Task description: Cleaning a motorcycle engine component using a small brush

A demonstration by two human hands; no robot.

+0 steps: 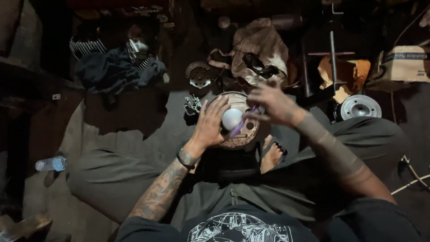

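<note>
a round rusty metal plate (244,134) sits on the floor between the person's crossed legs, just ahead of a bare foot (271,157). a small white round tub (232,118) rests against the plate's middle. the left hand (210,124) lies on the plate's left side, its fingers (218,107) curled around the tub and clamped on it. the right hand (268,104) hovers over the plate's upper right edge, fingers pinched together on a thin purple stick (239,125) that slants down to the tub's right side; whether its tip touches the tub or the plate cannot be told. a dark band (185,159) circles the left wrist.

just left of the plate lies a small cluster of shiny metal bits (192,106). beyond it, a round metal part (198,75) lies flat on the floor. behind the plate a crumpled stained rag (260,47) is heaped, with a dark piece lying on it. to the right, near the right knee, a bright silver disc (359,106) lies flat, and past it torn cardboard (345,74) and a cardboard box (405,62). an upright metal rod (333,58) stands between rag and cardboard. far left at the top, a dark blue cloth (118,69) is bunched over finned metal parts (87,45). a plastic bottle (51,164) lies on its side by the left knee, well apart from the plate. a white cable (414,179) runs along the floor at the right edge.
</note>
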